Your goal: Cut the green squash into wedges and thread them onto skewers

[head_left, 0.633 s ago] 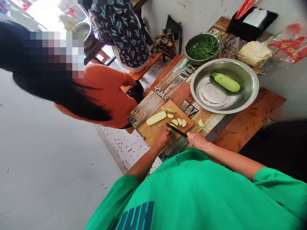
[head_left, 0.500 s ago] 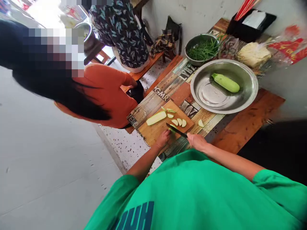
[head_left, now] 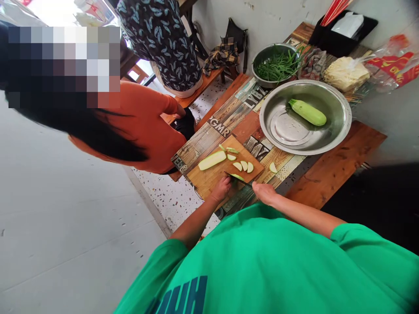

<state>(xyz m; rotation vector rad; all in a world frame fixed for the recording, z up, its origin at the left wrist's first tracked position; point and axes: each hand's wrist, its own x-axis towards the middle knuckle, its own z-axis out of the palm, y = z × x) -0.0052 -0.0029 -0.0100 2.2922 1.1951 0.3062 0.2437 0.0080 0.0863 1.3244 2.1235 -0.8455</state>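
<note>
My right hand is closed round the handle of a dark knife, whose thin blade points left over the wooden cutting board. Close to the blade's tip, the curled fingers of my left hand are closed on a zucchini piece, mostly hidden by the hand and knife. A green-edged zucchini slice lies just beyond the blade. Farther up the board rest a long peeled-looking zucchini piece and several half-round slices. One more slice lies on the table right of the board.
A wide metal basin holds water and a whole zucchini. Behind it stand a bowl of cut greens, a bagged pale bundle and a black box. A person in orange sits at the left; another sits beyond.
The knife blade has turned edge-on and sits slightly lower and left, along with my right hand. My left hand has shifted a little left. The seated person's head has moved slightly left.
</note>
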